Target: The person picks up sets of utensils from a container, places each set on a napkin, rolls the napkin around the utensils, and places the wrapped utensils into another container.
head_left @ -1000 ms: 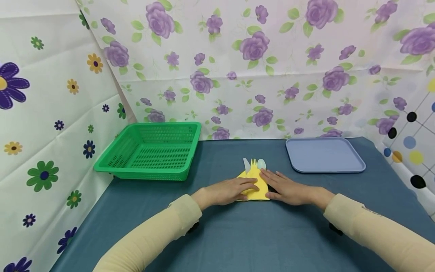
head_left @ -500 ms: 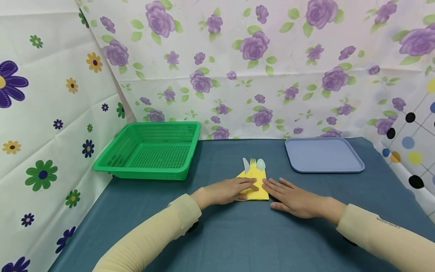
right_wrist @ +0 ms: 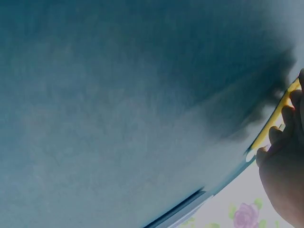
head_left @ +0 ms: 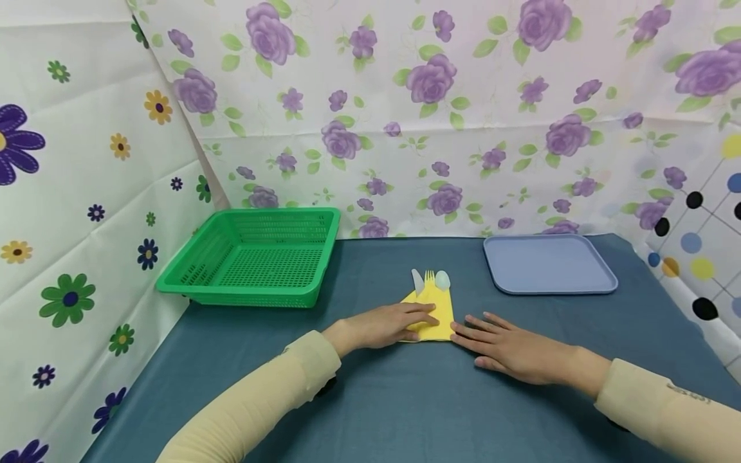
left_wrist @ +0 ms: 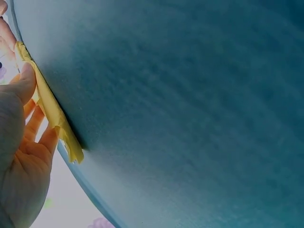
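Observation:
A folded yellow napkin (head_left: pixel 442 314) lies in the middle of the table in the head view. Out of its far end stick a whitish plastic knife (head_left: pixel 418 281), a yellow fork (head_left: pixel 429 277) and a pale spoon (head_left: pixel 442 280); their handles are hidden. My left hand (head_left: pixel 382 325) rests on the napkin's left part, fingers loosely bent over it and thumb at its near edge. With fingers spread and straight, my right hand (head_left: pixel 523 355) has its fingertips right at the napkin's lower right corner. The left wrist view shows the napkin (left_wrist: pixel 50 107) edge-on beside my fingers.
A green perforated basket (head_left: pixel 249 296) stands at the back left of the dark blue table (head_left: pixel 440 411). At the back right lies a light blue tray (head_left: pixel 550 263). Flowered cloths (head_left: pixel 393 83) hang behind and at both sides.
My right hand has slid from the napkin's right part toward me and to the right, down to its lower corner. My left hand and the cutlery have stayed in place.

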Demonstrator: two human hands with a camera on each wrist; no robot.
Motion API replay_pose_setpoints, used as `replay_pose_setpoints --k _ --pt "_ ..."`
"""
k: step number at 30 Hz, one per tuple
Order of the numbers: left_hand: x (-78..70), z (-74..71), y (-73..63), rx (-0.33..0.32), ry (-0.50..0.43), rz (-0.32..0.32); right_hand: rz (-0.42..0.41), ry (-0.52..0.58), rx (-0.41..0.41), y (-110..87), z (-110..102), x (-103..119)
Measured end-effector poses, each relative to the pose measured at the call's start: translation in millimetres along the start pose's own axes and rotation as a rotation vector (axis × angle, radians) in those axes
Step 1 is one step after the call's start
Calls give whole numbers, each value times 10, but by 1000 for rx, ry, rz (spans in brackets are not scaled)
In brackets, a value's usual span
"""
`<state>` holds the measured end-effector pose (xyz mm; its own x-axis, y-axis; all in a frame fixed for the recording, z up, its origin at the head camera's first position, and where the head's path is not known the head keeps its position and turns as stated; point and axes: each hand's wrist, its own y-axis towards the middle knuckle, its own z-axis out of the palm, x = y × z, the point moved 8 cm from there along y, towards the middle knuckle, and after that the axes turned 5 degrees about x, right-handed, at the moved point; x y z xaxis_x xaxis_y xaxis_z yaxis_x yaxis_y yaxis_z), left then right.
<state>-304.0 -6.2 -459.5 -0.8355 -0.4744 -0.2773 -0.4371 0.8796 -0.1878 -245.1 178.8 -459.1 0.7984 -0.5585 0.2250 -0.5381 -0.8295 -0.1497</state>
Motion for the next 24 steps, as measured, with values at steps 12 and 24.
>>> replay_pose_setpoints --k 12,24 --pt "34 31 -42 -26 -87 9 116 279 -145 454 -166 -208" --pt "55 16 -43 -20 -160 3 54 250 -123 651 -100 -224"
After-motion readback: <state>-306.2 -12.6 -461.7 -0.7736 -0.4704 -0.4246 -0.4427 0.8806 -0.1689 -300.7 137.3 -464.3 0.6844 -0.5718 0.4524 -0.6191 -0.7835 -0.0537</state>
